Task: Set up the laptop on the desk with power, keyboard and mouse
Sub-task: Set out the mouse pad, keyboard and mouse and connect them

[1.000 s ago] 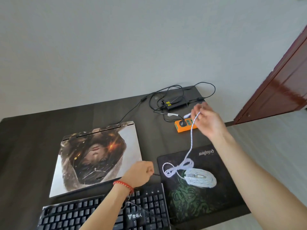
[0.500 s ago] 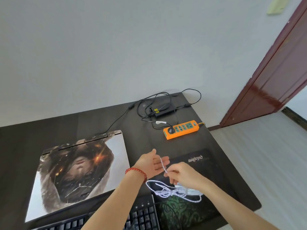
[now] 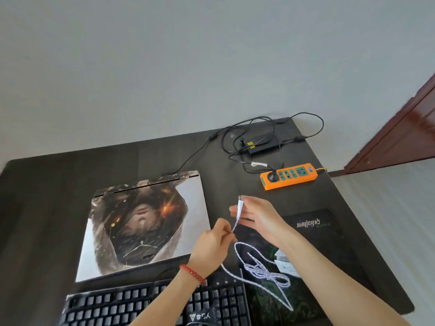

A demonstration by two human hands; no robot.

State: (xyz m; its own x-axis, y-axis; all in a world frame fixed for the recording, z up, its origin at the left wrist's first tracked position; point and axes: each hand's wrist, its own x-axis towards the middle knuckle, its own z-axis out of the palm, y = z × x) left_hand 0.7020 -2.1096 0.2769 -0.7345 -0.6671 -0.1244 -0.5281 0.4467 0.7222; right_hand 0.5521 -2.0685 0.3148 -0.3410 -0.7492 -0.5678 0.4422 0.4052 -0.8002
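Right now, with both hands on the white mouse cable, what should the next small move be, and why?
Probably carry the USB plug, held by the right hand, toward the closed laptop. The left hand pinches the mouse cable just below it; the rest lies bundled on the mouse pad, unplugged.

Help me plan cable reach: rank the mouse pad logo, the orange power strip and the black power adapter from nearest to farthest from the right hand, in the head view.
From the right hand:
1. Mouse pad logo, just to its right.
2. Orange power strip, beyond it toward the desk's far right.
3. Black power adapter, farthest, by the desk's back edge among coiled cables.
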